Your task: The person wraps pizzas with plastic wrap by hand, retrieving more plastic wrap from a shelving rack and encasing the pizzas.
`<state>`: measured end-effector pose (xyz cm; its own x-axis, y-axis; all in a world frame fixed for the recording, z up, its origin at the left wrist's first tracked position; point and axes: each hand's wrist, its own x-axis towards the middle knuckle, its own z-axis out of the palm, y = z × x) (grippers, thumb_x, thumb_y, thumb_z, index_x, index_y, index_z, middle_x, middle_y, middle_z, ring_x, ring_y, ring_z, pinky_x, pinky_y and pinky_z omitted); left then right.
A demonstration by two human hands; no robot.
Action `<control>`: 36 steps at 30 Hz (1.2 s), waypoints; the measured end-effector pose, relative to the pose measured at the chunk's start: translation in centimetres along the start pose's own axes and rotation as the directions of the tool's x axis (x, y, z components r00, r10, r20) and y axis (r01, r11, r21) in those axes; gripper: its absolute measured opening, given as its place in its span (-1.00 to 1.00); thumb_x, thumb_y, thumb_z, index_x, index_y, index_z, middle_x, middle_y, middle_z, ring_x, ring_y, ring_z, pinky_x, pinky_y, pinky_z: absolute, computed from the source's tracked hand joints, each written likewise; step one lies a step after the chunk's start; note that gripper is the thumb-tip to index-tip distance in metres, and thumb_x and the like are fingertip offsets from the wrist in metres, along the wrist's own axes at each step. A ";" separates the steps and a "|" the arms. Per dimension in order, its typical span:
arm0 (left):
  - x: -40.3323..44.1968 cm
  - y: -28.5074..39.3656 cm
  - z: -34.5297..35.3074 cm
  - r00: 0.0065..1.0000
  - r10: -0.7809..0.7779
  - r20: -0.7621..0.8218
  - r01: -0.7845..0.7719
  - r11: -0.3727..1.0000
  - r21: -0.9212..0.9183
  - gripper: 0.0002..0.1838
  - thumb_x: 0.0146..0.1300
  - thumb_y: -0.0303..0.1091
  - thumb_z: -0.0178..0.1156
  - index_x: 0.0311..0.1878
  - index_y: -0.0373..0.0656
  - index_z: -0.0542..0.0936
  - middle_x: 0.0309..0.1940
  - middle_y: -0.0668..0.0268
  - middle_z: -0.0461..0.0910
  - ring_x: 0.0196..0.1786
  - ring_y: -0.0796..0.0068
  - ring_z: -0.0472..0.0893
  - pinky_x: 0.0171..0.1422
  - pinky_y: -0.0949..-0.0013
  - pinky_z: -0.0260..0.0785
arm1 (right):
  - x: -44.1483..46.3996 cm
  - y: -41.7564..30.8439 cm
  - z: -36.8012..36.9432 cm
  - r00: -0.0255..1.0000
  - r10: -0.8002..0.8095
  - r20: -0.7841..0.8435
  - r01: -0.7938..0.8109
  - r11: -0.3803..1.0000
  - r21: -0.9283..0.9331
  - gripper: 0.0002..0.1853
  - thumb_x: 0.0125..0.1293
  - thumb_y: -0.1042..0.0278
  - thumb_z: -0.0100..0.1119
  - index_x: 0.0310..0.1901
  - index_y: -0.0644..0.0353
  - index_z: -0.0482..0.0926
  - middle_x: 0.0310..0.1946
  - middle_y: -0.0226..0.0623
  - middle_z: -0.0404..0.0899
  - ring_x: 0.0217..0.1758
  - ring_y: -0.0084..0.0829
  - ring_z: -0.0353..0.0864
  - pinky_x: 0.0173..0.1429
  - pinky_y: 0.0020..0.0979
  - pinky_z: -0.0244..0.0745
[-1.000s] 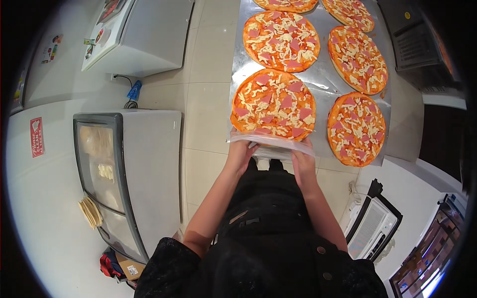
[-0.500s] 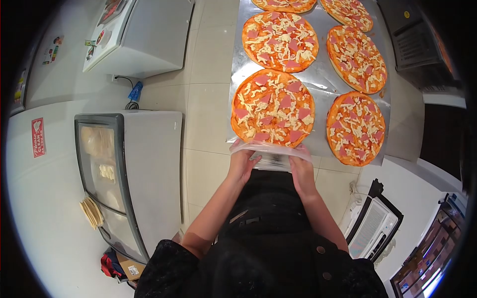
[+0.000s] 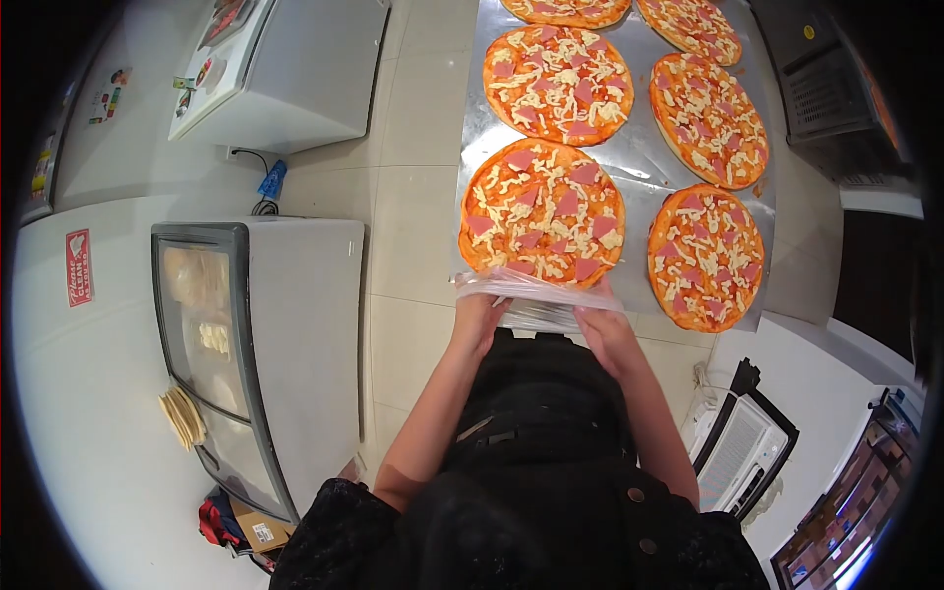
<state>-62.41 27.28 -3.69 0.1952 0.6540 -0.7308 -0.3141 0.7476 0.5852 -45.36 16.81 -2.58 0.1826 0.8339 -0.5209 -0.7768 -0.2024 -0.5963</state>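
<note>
1. Left hand (image 3: 478, 319): plastic bag (image 3: 547, 289) is held in curled fingers.
2. Right hand (image 3: 608, 334): the bag's opposite side is held, fingers partly hidden.
3. Nearest left-row pizza (image 3: 541, 211), on metal table (image 3: 637, 221): near edge is overlapped by the bag.

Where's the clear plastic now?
The clear plastic is just right of center in the head view, held between the left hand and right hand, at the edge of the lower-left pizza.
</note>
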 end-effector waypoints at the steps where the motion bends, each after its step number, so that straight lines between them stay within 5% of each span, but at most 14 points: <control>1: 0.1 0.4 0.0 0.997 -0.031 0.071 0.028 0.999 0.039 -0.39 0.26 -0.31 0.18 0.28 -0.03 0.09 0.14 0.18 0.35 0.15 0.27 0.42 0.26 0.03 0.25 | -0.2 -1.2 0.1 0.996 0.086 0.039 -0.085 0.996 -0.020 -0.32 0.33 0.51 -0.03 0.40 0.27 -0.12 0.31 -0.21 0.11 0.38 -0.43 0.12 0.44 -0.37 0.00; 3: 0.4 1.6 0.2 0.988 -0.100 0.120 0.090 0.992 0.084 -0.46 0.27 -0.31 0.15 0.26 -0.06 0.17 0.13 0.20 0.37 0.14 0.30 0.43 0.27 0.09 0.26 | 0.1 -2.2 -1.2 0.982 0.172 0.076 -0.169 0.985 -0.044 -0.29 0.34 0.51 -0.04 0.41 0.27 -0.18 0.33 -0.20 0.08 0.39 -0.44 0.09 0.46 -0.38 -0.02; 5: 0.8 2.5 0.0 0.972 -0.170 0.164 0.150 0.980 0.129 -0.52 0.29 -0.31 0.13 0.24 -0.09 0.25 0.12 0.23 0.39 0.14 0.33 0.43 0.27 0.15 0.27 | 0.7 -2.2 -3.4 0.948 0.298 0.111 -0.285 0.951 -0.122 -0.41 0.32 0.34 0.08 0.30 0.37 0.11 0.24 -0.20 0.23 0.34 -0.46 0.18 0.44 -0.45 -0.02; 9: 2.4 3.9 -1.5 0.861 -0.372 0.347 0.330 0.928 0.175 -0.57 0.31 -0.35 0.10 0.20 -0.22 0.29 0.12 0.21 0.38 0.14 0.39 0.43 0.30 0.32 0.29 | 0.9 -2.1 -4.4 0.950 0.299 0.087 -0.267 0.926 -0.267 -0.49 0.36 0.35 0.03 0.26 0.37 0.19 0.20 -0.21 0.30 0.31 -0.47 0.23 0.42 -0.47 0.05; 12: 3.9 5.0 -2.5 0.788 -0.475 0.392 0.406 0.879 0.250 -0.54 0.32 -0.36 0.08 0.22 -0.30 0.25 0.13 0.17 0.36 0.16 0.41 0.41 0.31 0.35 0.29 | 1.1 -0.6 -4.1 0.985 0.171 -0.003 -0.168 0.959 -0.228 -0.56 0.38 0.36 -0.02 0.23 0.38 0.25 0.15 -0.22 0.36 0.26 -0.48 0.30 0.38 -0.47 0.14; 14: 4.4 6.1 -2.4 0.727 -0.539 0.426 0.386 0.833 0.395 -0.53 0.33 -0.33 0.08 0.23 -0.31 0.24 0.14 0.16 0.36 0.18 0.41 0.40 0.32 0.38 0.27 | 1.1 0.3 -3.1 0.995 -0.012 -0.099 -0.007 0.983 -0.183 -0.57 0.39 0.39 -0.04 0.23 0.36 0.25 0.13 -0.23 0.38 0.21 -0.47 0.36 0.33 -0.45 0.20; 19: 4.6 7.9 -2.4 0.675 -0.599 0.430 0.288 0.751 0.594 -0.48 0.33 -0.20 0.10 0.21 -0.35 0.27 0.19 0.13 0.35 0.21 0.42 0.39 0.36 0.42 0.20 | 1.3 2.5 -1.4 0.964 -0.161 -0.213 0.148 0.986 -0.072 -0.66 0.36 0.43 -0.07 0.14 0.28 0.28 0.13 -0.25 0.36 0.22 -0.41 0.34 0.37 -0.25 0.16; 22: 4.0 6.3 -2.5 0.774 -0.507 0.380 0.208 0.770 0.604 -0.45 0.38 -0.06 -0.02 0.19 -0.38 0.31 0.17 0.11 0.39 0.21 0.41 0.40 0.34 0.39 0.21 | 1.5 3.0 -1.3 0.943 -0.195 -0.268 0.214 0.976 0.039 -0.72 0.36 0.40 -0.06 0.08 0.20 0.31 0.10 -0.30 0.37 0.22 -0.45 0.31 0.37 -0.20 0.13; 24: 4.0 3.6 -2.7 0.983 -0.113 0.148 0.020 0.853 0.521 -0.41 0.41 0.04 -0.16 0.11 -0.41 0.39 0.04 0.07 0.49 0.11 0.35 0.49 0.25 0.32 0.32 | 1.9 3.2 -1.2 0.943 -0.193 -0.271 0.230 0.967 0.110 -0.75 0.36 0.38 -0.06 0.04 0.16 0.32 0.06 -0.34 0.38 0.22 -0.48 0.29 0.36 -0.20 0.12; 25: 3.2 2.5 -1.9 0.997 0.059 0.040 -0.071 0.849 0.523 -0.38 0.43 0.06 -0.24 0.03 -0.44 0.44 -0.08 0.03 0.54 -0.01 0.31 0.57 0.15 0.26 0.41 | 2.2 3.1 -1.2 0.937 -0.128 -0.324 0.200 0.959 0.200 -0.78 0.34 0.36 -0.04 -0.01 0.14 0.33 0.02 -0.34 0.39 0.18 -0.46 0.31 0.36 -0.17 0.13; 26: 2.7 1.6 -1.5 0.997 0.063 0.039 -0.074 0.851 0.520 -0.38 0.43 0.06 -0.24 0.03 -0.44 0.44 -0.08 0.03 0.54 -0.01 0.31 0.57 0.15 0.26 0.41 | 2.5 3.0 -1.2 0.927 -0.059 -0.371 0.174 0.942 0.286 -0.81 0.32 0.34 -0.03 -0.06 0.12 0.35 -0.03 -0.34 0.39 0.15 -0.45 0.33 0.35 -0.15 0.13; 28: 2.3 -0.1 -1.0 0.932 0.361 -0.019 -0.306 0.814 0.493 -0.36 0.43 0.06 -0.24 -0.01 -0.47 0.47 -0.13 -0.01 0.56 -0.04 0.27 0.59 0.10 0.26 0.45 | 2.9 2.9 -1.3 0.912 -0.007 -0.410 0.160 0.926 0.341 -0.82 0.30 0.33 -0.01 -0.10 0.11 0.35 -0.05 -0.34 0.40 0.12 -0.45 0.34 0.32 -0.16 0.16; 29: 3.1 -1.4 -1.5 0.874 0.486 -0.032 -0.415 0.778 0.472 -0.41 0.44 0.05 -0.25 -0.20 -0.37 0.51 -0.32 0.17 0.56 -0.21 0.41 0.59 -0.06 0.38 0.48 | 3.1 2.8 -1.3 0.894 0.048 -0.446 0.150 0.905 0.398 -0.84 0.27 0.32 0.00 -0.13 0.10 0.36 -0.07 -0.34 0.40 0.10 -0.44 0.35 0.29 -0.17 0.19; 36: 4.9 -1.6 -2.9 0.792 0.601 -0.104 -0.537 0.768 0.350 -0.59 0.45 -0.03 -0.21 -0.44 -0.11 0.31 -0.53 0.47 0.25 -0.52 0.71 0.26 -0.41 0.60 0.19 | 4.2 3.2 -3.4 0.902 -0.012 -0.431 0.181 0.918 0.353 -0.86 0.25 0.31 0.01 -0.21 0.13 0.39 -0.12 -0.35 0.42 0.06 -0.41 0.39 0.24 -0.22 0.25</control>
<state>-63.63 28.94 -9.27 -0.1304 0.9558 -0.2636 -0.0204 0.2633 0.9645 -45.00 17.92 -8.79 0.4336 0.5337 -0.7260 -0.8929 0.1463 -0.4258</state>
